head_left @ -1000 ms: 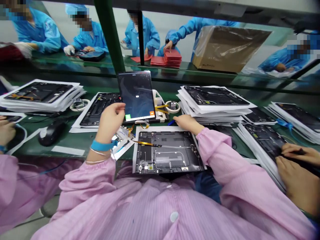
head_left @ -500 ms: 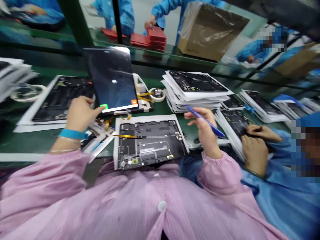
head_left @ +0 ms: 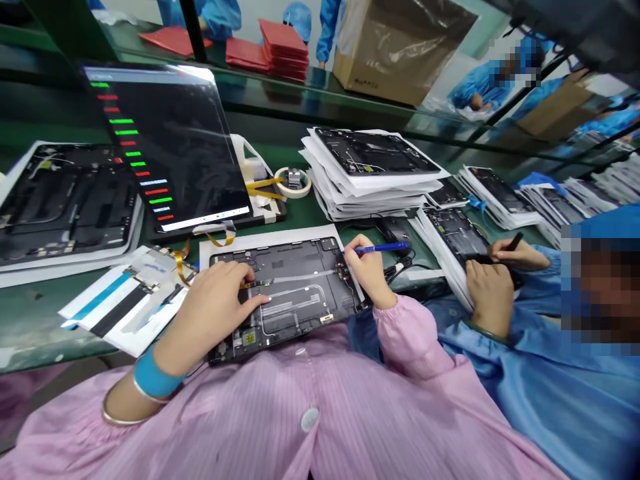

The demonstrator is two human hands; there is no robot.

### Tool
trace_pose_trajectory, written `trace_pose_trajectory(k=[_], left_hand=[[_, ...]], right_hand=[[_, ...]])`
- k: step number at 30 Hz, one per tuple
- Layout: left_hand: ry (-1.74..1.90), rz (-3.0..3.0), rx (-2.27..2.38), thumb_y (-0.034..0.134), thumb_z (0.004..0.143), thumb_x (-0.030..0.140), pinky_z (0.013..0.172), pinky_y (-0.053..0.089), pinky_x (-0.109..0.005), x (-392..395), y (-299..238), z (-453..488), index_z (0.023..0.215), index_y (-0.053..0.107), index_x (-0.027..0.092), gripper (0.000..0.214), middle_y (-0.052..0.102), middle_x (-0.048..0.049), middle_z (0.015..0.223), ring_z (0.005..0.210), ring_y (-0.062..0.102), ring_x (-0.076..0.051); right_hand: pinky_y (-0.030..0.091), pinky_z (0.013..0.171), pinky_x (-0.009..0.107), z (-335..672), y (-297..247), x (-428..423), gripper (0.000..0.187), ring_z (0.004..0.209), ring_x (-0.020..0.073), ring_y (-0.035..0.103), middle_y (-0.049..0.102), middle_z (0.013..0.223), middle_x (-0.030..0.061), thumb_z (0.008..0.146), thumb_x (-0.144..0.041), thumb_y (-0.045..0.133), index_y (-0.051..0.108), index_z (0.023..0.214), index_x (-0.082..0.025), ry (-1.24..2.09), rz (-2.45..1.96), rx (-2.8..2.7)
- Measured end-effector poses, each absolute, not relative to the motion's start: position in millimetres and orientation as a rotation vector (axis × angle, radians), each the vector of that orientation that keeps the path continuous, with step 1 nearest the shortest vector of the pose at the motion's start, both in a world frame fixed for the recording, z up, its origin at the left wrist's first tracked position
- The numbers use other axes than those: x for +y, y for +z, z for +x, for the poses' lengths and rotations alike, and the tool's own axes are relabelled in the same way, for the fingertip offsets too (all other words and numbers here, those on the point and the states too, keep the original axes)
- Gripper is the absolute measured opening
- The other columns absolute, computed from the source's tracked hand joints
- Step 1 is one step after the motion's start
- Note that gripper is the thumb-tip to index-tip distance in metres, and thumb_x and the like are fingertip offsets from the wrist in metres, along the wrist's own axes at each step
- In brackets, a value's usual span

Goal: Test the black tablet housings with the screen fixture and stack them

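Note:
An opened tablet chassis (head_left: pixel 295 293) lies on white paper at the bench's near edge, in front of me. My left hand (head_left: pixel 216 300) rests flat on its left half, fingertips near a gold flex cable. At the chassis's upper right corner my right hand (head_left: pixel 364 268) holds a blue pen (head_left: pixel 383 248), with its tip at that corner. A propped tablet screen (head_left: pixel 170 143) behind the chassis shows a column of green and red bars.
Stacks of open chassis on paper (head_left: pixel 373 170) stand to the right, another chassis (head_left: pixel 63 200) to the left. A tape roll (head_left: pixel 293 182) sits behind. A co-worker in blue (head_left: pixel 500 293) works at my right. A cardboard box (head_left: pixel 400 47) stands on the far shelf.
My left hand left the screen's lower edge and came down onto the chassis. My right hand picked up the blue pen and brought it to the chassis corner. The screen now lists coloured bars.

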State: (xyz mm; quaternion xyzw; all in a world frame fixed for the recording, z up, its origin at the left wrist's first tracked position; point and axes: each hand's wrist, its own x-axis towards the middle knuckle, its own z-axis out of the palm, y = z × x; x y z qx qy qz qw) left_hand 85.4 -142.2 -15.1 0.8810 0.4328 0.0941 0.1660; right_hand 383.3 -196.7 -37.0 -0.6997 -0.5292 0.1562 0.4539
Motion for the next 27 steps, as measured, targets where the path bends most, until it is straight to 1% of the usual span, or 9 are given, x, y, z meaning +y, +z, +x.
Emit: trace_pose_trajectory(k=[3,7,13,15,17,20,23,25,27], left_hand=[[0.223,2.450,1.225,0.064,0.079,0.052,0.071,0.043,-0.040,-138.5,-15.0,84.2,0.084,0.055,0.022,0.032,0.066,-0.0061,0.085,0.082,0.061,-0.029],[0.151,2.317,1.235,0.064,0.079,0.052,0.064,0.040,-0.035,-137.4,-13.8,85.1,0.084,0.053,0.023,0.031,0.065,-0.0037,0.087,0.080,0.061,-0.026],[0.170,2.268,1.229,0.064,0.078,0.054,0.064,0.038,-0.032,-136.1,-13.7,85.4,0.084,0.053,0.022,0.035,0.065,-0.0031,0.086,0.080,0.060,-0.024],[0.175,2.217,1.251,0.060,0.080,0.059,0.063,0.037,-0.031,-136.9,-11.0,85.8,0.084,0.055,0.022,0.037,0.065,-0.0030,0.084,0.077,0.060,-0.024],[0.155,2.154,1.298,0.051,0.083,0.063,0.061,0.036,-0.031,-138.0,-7.1,86.9,0.082,0.057,0.022,0.041,0.066,-0.0027,0.079,0.072,0.060,-0.023],[0.097,2.134,1.356,0.043,0.086,0.065,0.058,0.034,-0.031,-137.7,-3.1,88.6,0.075,0.058,0.022,0.047,0.064,-0.0026,0.070,0.065,0.058,-0.022],[0.082,2.135,1.277,0.046,0.084,0.059,0.059,0.035,-0.031,-131.5,-4.3,88.3,0.074,0.061,0.022,0.041,0.067,-0.0029,0.071,0.066,0.059,-0.022],[0.070,2.074,1.177,0.049,0.081,0.052,0.061,0.039,-0.030,-124.5,-6.5,87.1,0.076,0.064,0.022,0.034,0.069,-0.0026,0.074,0.067,0.061,-0.022],[0.044,1.986,1.107,0.051,0.076,0.045,0.061,0.042,-0.029,-117.2,-7.7,85.9,0.078,0.067,0.022,0.029,0.069,-0.0023,0.072,0.066,0.062,-0.021]], right_hand=[[0.040,0.062,0.028,381.8,-36.6,-194.6,0.013,0.063,0.0168,0.049,0.050,0.064,-0.0019,0.077,-0.027,0.051,0.046,0.066,-0.023,0.367,-1.714,-1.353],[0.039,0.063,0.028,382.4,-38.4,-193.3,0.014,0.066,0.0171,0.050,0.051,0.066,-0.0015,0.080,-0.027,0.051,0.048,0.067,-0.022,0.363,-1.700,-1.405],[0.039,0.063,0.027,383.7,-40.9,-193.2,0.014,0.065,0.0165,0.049,0.050,0.066,-0.0021,0.081,-0.026,0.050,0.047,0.068,-0.022,0.347,-1.665,-1.443],[0.039,0.063,0.027,383.9,-42.0,-192.9,0.013,0.066,0.0163,0.050,0.050,0.067,-0.0021,0.081,-0.025,0.050,0.048,0.068,-0.022,0.349,-1.650,-1.449],[0.039,0.062,0.027,384.8,-43.1,-193.5,0.014,0.065,0.0160,0.049,0.050,0.066,-0.0023,0.080,-0.024,0.050,0.047,0.067,-0.022,0.351,-1.638,-1.449],[0.038,0.060,0.027,386.2,-41.0,-198.0,0.016,0.062,0.0153,0.048,0.048,0.064,-0.0029,0.081,-0.023,0.049,0.044,0.066,-0.022,0.304,-1.637,-1.392],[0.039,0.060,0.027,383.5,-28.4,-203.3,0.015,0.062,0.0154,0.049,0.050,0.066,-0.0023,0.085,-0.026,0.048,0.046,0.071,-0.022,0.234,-1.624,-1.350],[0.040,0.062,0.027,377.1,-14.7,-201.5,0.013,0.062,0.0154,0.052,0.054,0.069,-0.0014,0.087,-0.028,0.050,0.051,0.076,-0.021,0.184,-1.645,-1.473],[0.040,0.064,0.026,367.0,-0.5,-191.1,0.007,0.066,0.0161,0.056,0.060,0.073,-0.0003,0.088,-0.023,0.052,0.057,0.083,-0.021,0.108,-1.736,-1.695]])
